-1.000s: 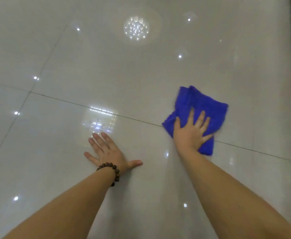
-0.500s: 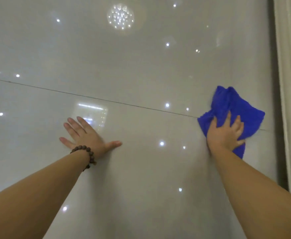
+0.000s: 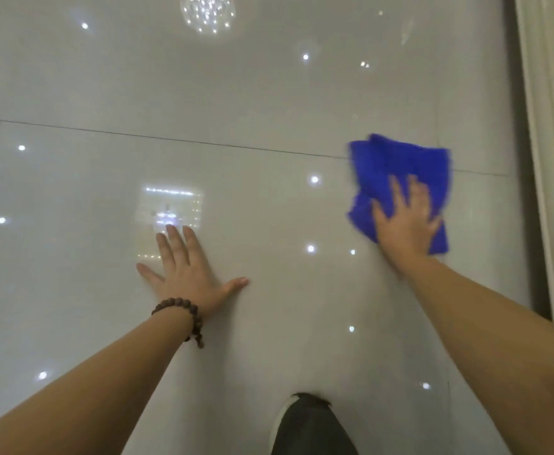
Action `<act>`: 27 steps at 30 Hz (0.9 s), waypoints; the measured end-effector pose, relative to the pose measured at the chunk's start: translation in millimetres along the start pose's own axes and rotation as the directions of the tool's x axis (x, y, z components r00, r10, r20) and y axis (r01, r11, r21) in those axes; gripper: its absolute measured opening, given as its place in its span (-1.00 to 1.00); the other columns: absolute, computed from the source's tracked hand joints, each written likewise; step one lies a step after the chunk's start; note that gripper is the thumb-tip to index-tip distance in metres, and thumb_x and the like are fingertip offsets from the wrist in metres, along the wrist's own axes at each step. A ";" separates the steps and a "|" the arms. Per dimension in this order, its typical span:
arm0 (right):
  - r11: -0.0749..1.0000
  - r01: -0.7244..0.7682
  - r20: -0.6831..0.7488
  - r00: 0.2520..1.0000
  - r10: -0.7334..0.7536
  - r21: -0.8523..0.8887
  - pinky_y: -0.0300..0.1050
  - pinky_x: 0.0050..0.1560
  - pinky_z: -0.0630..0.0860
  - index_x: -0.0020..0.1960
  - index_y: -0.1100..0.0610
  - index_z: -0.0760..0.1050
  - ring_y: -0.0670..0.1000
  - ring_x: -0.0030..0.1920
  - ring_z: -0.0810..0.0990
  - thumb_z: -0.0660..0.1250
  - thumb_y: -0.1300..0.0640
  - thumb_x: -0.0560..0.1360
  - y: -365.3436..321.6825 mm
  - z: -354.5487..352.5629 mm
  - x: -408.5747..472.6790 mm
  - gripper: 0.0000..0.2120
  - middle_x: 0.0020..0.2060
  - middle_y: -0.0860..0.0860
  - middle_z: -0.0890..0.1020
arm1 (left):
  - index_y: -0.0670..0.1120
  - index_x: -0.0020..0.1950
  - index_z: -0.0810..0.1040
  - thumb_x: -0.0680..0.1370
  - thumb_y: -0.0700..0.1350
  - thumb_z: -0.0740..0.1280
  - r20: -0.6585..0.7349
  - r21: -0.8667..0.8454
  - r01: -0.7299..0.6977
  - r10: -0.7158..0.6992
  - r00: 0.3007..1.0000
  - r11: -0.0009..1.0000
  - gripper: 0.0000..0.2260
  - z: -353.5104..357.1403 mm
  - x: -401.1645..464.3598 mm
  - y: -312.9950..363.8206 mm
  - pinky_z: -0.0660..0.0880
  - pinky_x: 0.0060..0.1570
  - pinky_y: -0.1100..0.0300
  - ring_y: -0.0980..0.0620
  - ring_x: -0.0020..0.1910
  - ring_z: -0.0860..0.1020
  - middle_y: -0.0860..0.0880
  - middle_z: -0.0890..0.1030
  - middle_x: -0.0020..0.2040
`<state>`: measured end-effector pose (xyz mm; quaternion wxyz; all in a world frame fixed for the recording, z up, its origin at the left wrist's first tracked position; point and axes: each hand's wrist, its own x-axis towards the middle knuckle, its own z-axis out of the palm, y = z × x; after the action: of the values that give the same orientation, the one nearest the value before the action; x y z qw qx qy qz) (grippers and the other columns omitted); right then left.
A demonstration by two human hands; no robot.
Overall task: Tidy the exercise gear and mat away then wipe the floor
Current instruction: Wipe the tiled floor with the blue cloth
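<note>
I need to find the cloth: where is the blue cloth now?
In the head view, the blue cloth lies on the floor at the right, under the right hand, near the white frame.

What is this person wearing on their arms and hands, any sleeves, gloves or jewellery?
Both forearms are bare as far as the view reaches: no sleeves show and no gloves. The left hand has a bracelet of round dark brown wooden beads around its wrist. The right hand and its wrist carry nothing; it is blurred, so any ring cannot be told.
</note>
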<state>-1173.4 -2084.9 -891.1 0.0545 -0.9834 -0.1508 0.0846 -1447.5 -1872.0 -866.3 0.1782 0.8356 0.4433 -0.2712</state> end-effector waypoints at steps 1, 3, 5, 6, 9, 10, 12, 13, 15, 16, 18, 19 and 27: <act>0.984 -0.170 0.002 0.985 0.171 0.050 0.34 0.41 -0.01 0.52 -0.16 0.05 0.05 0.53 -0.01 0.03 -0.28 0.54 15.7 -5.1 -5.0 -0.42 0.54 -0.04 0.05 | -0.09 0.47 -0.49 0.18 0.65 0.00 0.020 0.007 -0.002 0.002 1.000 1.000 0.22 3.4 -1.1 -1.8 -0.20 0.36 -0.42 -0.12 0.47 -0.45 -0.11 -0.48 0.48; 0.897 -0.424 0.016 0.905 0.426 0.122 0.36 0.41 -0.06 0.53 -0.15 0.01 0.06 0.53 -0.07 -0.01 -0.28 0.56 10.0 -3.7 -20.0 -0.41 0.55 -0.03 0.00 | -0.08 0.44 -0.54 0.17 0.66 -0.03 0.033 0.004 -0.004 0.004 0.999 1.000 0.22 6.8 0.9 -2.0 -0.24 0.35 -0.43 -0.12 0.45 -0.48 -0.09 -0.51 0.46; 0.904 -0.409 0.005 0.911 0.412 0.123 0.37 0.41 -0.07 0.53 -0.14 0.02 0.07 0.53 -0.07 0.01 -0.28 0.55 -32.5 10.4 -47.5 -0.41 0.55 -0.02 0.00 | -0.07 0.43 -0.55 0.17 0.66 -0.02 0.019 -0.005 -0.007 0.007 1.000 1.000 0.21 8.1 2.8 -2.4 -0.25 0.34 -0.43 -0.12 0.45 -0.49 -0.08 -0.51 0.46; 0.958 -0.271 -0.013 0.962 0.273 0.095 0.36 0.41 -0.05 0.53 -0.15 0.04 0.08 0.53 -0.05 0.04 -0.27 0.54 -54.5 20.4 -65.8 -0.41 0.54 -0.02 0.03 | -0.06 0.43 -0.55 0.17 0.66 -0.02 0.013 -0.003 -0.009 0.009 1.000 1.000 0.21 9.0 2.9 -3.3 -0.25 0.35 -0.43 -0.11 0.45 -0.48 -0.08 -0.51 0.47; 0.926 0.375 0.061 0.926 -0.372 -0.045 0.27 0.39 0.03 0.49 -0.20 0.12 0.04 0.52 0.06 0.07 -0.30 0.51 -60.9 27.9 -101.1 -0.42 0.52 -0.06 0.14 | -0.05 0.43 -0.55 0.17 0.66 -0.04 0.008 0.018 -0.015 0.015 1.000 1.000 0.20 8.5 3.4 -6.3 -0.21 0.37 -0.41 -0.11 0.47 -0.45 -0.08 -0.49 0.48; 0.882 0.467 0.084 0.883 -0.462 -0.057 0.26 0.40 0.03 0.49 -0.21 0.12 0.02 0.52 0.06 0.06 -0.31 0.51 -38.6 21.5 -96.4 -0.43 0.52 -0.07 0.14 | -0.05 0.43 -0.55 0.17 0.66 -0.04 0.011 0.014 -0.018 0.018 1.000 1.000 0.20 7.6 2.4 -6.7 -0.20 0.37 -0.41 -0.11 0.47 -0.44 -0.08 -0.48 0.48; 0.955 0.290 0.097 0.954 -0.283 -0.066 0.26 0.42 -0.02 0.50 -0.21 0.06 -0.01 0.52 -0.01 0.06 -0.29 0.53 16.1 7.7 -84.9 -0.43 0.54 -0.09 0.06 | -0.05 0.45 -0.52 0.17 0.66 -0.04 -0.001 -0.006 -0.024 0.024 1.000 1.000 0.19 7.4 1.8 -6.8 -0.22 0.36 -0.40 -0.11 0.47 -0.44 -0.08 -0.46 0.49; 0.998 0.047 0.069 0.997 -0.044 -0.041 0.28 0.43 -0.04 0.51 -0.19 0.03 0.00 0.53 -0.05 0.05 -0.28 0.55 40.2 0.4 -81.5 -0.42 0.54 -0.08 0.02 | -0.05 0.46 -0.51 0.18 0.66 -0.03 -0.007 -0.011 -0.029 0.029 1.000 1.000 0.19 8.1 1.2 -6.3 -0.23 0.35 -0.40 -0.11 0.47 -0.44 -0.08 -0.46 0.50; 0.904 -0.418 0.007 0.908 0.419 0.084 0.33 0.43 -0.07 0.53 -0.15 0.00 0.04 0.53 -0.08 0.01 -0.28 0.56 58.5 -4.0 -82.8 -0.41 0.55 -0.04 -0.01 | -0.06 0.47 -0.49 0.21 0.64 0.00 -0.017 -0.018 -0.039 0.039 0.999 0.999 0.18 9.3 0.4 -5.4 -0.23 0.35 -0.40 -0.11 0.47 -0.45 -0.08 -0.46 0.50; 0.835 -0.538 0.003 0.841 0.541 0.114 0.34 0.43 -0.10 0.54 -0.14 -0.02 0.06 0.53 -0.08 -0.01 -0.28 0.56 44.4 -1.0 -87.0 -0.41 0.55 -0.03 -0.02 | -0.06 0.47 -0.48 0.22 0.64 0.01 -0.020 -0.020 -0.042 0.041 0.999 0.999 0.17 9.6 0.3 -5.9 -0.24 0.35 -0.40 -0.11 0.47 -0.45 -0.08 -0.45 0.50; 0.841 -0.529 0.013 0.847 0.531 0.116 0.35 0.41 -0.11 0.54 -0.13 0.00 0.08 0.53 -0.08 0.01 -0.26 0.56 -8.9 11.0 -104.1 -0.40 0.55 -0.02 -0.02 | -0.05 0.47 -0.48 0.26 0.61 0.05 -0.002 -0.027 -0.047 0.047 0.999 0.999 0.15 9.1 1.4 -8.6 -0.25 0.34 -0.40 -0.11 0.47 -0.45 -0.07 -0.47 0.49; 0.926 -0.368 0.003 0.930 0.369 0.083 0.34 0.41 -0.08 0.53 -0.14 0.01 0.08 0.53 -0.06 0.04 -0.25 0.55 -33.5 17.6 -115.5 -0.40 0.55 -0.02 0.00 | -0.05 0.47 -0.48 0.29 0.59 0.08 0.013 -0.035 -0.055 0.056 0.998 0.998 0.14 8.7 2.2 -10.5 -0.25 0.34 -0.40 -0.11 0.47 -0.45 -0.07 -0.47 0.49; 0.931 -0.350 0.060 0.936 0.346 0.103 0.33 0.43 -0.04 0.53 -0.15 0.01 0.04 0.53 -0.07 0.03 -0.28 0.55 21.9 1.3 -107.6 -0.41 0.55 -0.04 -0.01 | -0.12 0.55 -0.28 0.42 0.24 0.41 -0.234 -0.288 -0.171 0.104 0.967 0.942 0.06 6.8 -14.2 -60.3 -0.06 0.50 -0.12 -0.08 0.55 -0.19 -0.12 -0.26 0.56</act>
<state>-1268.5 -2138.5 -879.1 0.0908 -0.9880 0.0296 0.1215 -1506.5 -1852.1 -866.4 0.2749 0.8513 0.4368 -0.0942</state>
